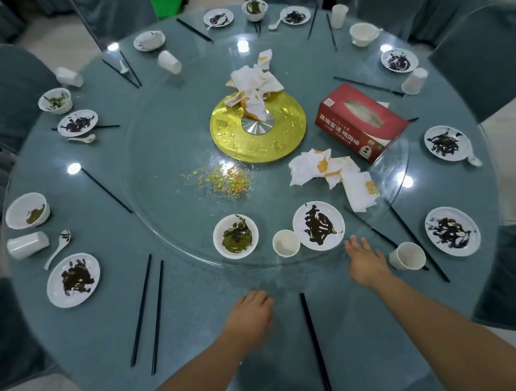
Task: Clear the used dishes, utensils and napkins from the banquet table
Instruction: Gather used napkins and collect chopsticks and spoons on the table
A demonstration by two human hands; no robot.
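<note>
A: Where are your hands just now?

B: Both low in the frame, over the bench [111, 319]. My right hand [365, 263] is at lower right, fingers [354, 242] straight and spread, holding nothing, just short of the smeared plate [319, 229] on the glass turntable [162, 135]. My left hand [252, 311] is at lower centre, fingers loosely bent, empty too.

A: So what goes first?

B: That plate, I think. I'd slide fingers under its near rim and lift it level so the dark sauce stays put, then stack the bowl [235, 236] with green dregs on top.

A: Anything in the way?

B: The paper cup [286, 243] stands touching the plate's left edge, easy to knock over. Another cup [407, 256] lies tipped just right of my hand, across black chopsticks [419, 243]. Stained napkins [336, 175] trail down toward the plate from the red tissue box [361, 122].

A: And the rest?

B: More plates, bowls and spoons ring the whole rim; scraps [220, 180] litter the turntable centre.
</note>
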